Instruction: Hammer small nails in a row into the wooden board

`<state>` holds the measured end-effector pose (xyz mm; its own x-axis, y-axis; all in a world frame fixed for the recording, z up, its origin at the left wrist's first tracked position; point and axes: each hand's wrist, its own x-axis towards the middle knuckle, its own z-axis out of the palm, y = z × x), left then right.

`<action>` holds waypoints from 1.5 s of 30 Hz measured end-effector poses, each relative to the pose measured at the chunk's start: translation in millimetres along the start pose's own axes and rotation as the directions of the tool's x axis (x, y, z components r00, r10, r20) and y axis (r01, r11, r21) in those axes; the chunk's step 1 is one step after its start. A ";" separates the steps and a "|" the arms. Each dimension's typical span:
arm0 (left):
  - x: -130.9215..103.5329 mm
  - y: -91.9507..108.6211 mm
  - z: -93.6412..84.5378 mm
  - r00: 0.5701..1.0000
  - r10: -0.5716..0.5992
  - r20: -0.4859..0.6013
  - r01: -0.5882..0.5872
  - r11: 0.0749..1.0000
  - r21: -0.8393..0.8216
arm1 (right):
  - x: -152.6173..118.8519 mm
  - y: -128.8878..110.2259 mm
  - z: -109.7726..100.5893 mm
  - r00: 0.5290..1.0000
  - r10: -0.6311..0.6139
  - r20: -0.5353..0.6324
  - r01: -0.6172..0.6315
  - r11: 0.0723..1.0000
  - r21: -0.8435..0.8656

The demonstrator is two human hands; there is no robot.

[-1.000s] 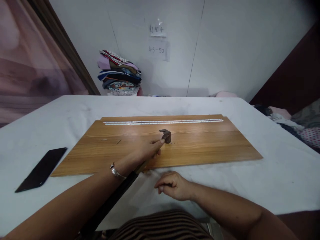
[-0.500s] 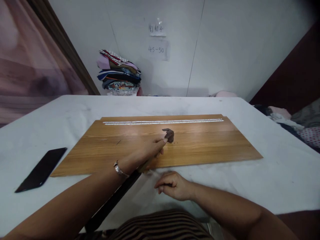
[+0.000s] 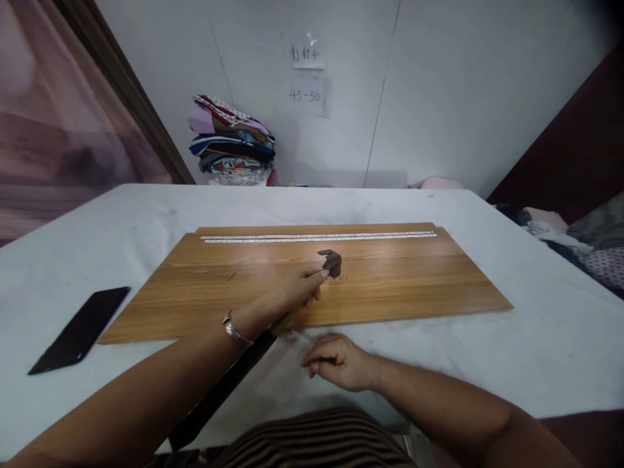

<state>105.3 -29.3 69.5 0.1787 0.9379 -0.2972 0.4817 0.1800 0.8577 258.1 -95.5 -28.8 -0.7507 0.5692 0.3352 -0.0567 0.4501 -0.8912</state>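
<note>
Since the earliest frame, the left hand and the hammer have shifted a little to the right across the board, while the right hand has stayed where it was. The left hand grips the hammer close behind its head, thumb laid along the top and fingers wrapped beneath; the long dark handle runs back under the forearm toward the body. So short a hold, I judge, gives good aim but little force, so it suits light, level taps; for a firmer blow the hand would do better further back along the handle, with the wrist loose and the striking face square to the surface. The right hand is loosely curled near the board's front edge, and whether its fingers pinch anything I cannot tell; that place, clear of the hammer head, seems a safe one. The hammer head lies ahead of both hands, just beyond the left thumb, over the middle of the wooden board; contact with the wood is unclear. Just beside it are a few dark specks, too small to identify. Further out, a thin dark sliver lies left of the left hand, and two white strips run along the far side.
</note>
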 end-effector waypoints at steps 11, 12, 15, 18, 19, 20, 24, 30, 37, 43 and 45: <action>0.9 -8.6 -2.1 1.000 0.023 -0.003 -0.023 1.000 -0.004 | 0.8 -0.8 -0.2 1.000 -0.029 -0.012 0.029 1.000 -0.001; 0.9 -8.6 -3.7 0.999 0.033 -0.003 -0.033 0.999 0.007 | 0.7 -0.6 -0.2 1.000 -0.028 -0.011 0.028 1.000 -0.001; 2.5 -13.7 -6.8 0.998 0.056 -0.001 -0.056 0.997 0.047 | 0.2 -0.4 -0.4 1.000 -0.019 -0.005 0.019 1.000 -0.001; 4.2 -20.2 -7.1 0.999 0.035 -0.008 -0.034 0.998 0.061 | 0.1 -1.0 -0.9 1.000 -0.006 0.005 0.006 1.000 -0.006; 4.1 -21.0 -7.0 1.000 0.023 -0.012 -0.022 0.998 0.063 | 0.2 -1.2 -1.1 1.000 -0.004 0.007 0.004 1.000 -0.006; 3.8 -20.8 -7.0 1.000 0.012 -0.015 -0.011 0.998 0.063 | 0.2 -1.3 -1.3 1.000 -0.004 0.009 0.004 1.000 -0.005; 2.0 -15.2 -8.1 1.000 0.023 -0.015 -0.022 0.999 0.029 | 0.4 -1.6 -1.2 1.000 -0.008 0.015 0.008 1.000 -0.006; 2.0 -17.2 -6.9 0.999 0.006 -0.035 -0.004 0.998 0.061 | 1.0 -2.3 -0.8 1.000 0.001 0.009 -0.001 1.000 -0.020; -2.5 -4.0 -4.9 0.999 0.028 -0.031 -0.029 0.999 -0.028 | 0.6 -2.8 -1.9 1.000 0.002 0.017 -0.002 1.000 -0.025; 4.9 -10.9 2.6 1.000 -0.004 0.004 0.004 1.000 0.001 | 0.1 -1.9 -0.3 1.000 0.016 0.014 -0.016 1.000 -0.012; 5.0 -11.6 3.3 1.000 -0.005 0.013 0.006 1.000 -0.009 | 0.2 -1.2 0.1 1.000 0.010 0.013 -0.010 1.000 -0.015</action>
<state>103.4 -27.7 56.7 0.1872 0.9330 -0.3073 0.4749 0.1879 0.8597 258.0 -95.9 -27.7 -0.7599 0.5645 0.3223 -0.0392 0.4551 -0.8896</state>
